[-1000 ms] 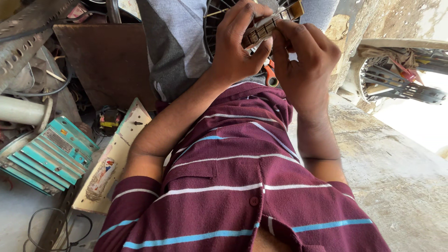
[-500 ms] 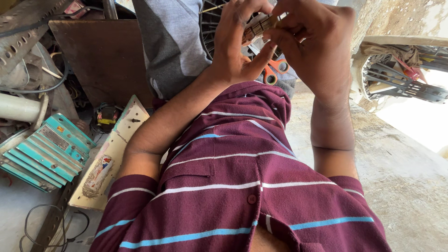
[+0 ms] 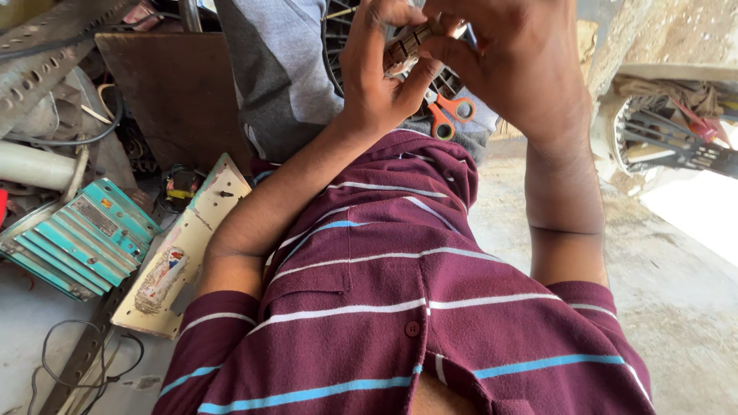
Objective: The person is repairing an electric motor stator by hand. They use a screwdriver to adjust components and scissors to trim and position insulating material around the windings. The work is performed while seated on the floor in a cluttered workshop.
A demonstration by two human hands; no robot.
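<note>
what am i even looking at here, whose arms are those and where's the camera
The camera sits on a person's head and looks down their own body, so the striped maroon shirt fills the bottom. Both bare arms reach forward. The left hand and right hand together pinch a small ribbed brownish part over a dark round slotted piece. Orange-handled scissors lie on the lap. On the floor to the left are a teal finned metal case and a pale board.

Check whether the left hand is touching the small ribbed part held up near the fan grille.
Touching: the head view shows the left hand gripping the small ribbed part with its fingers.
</note>
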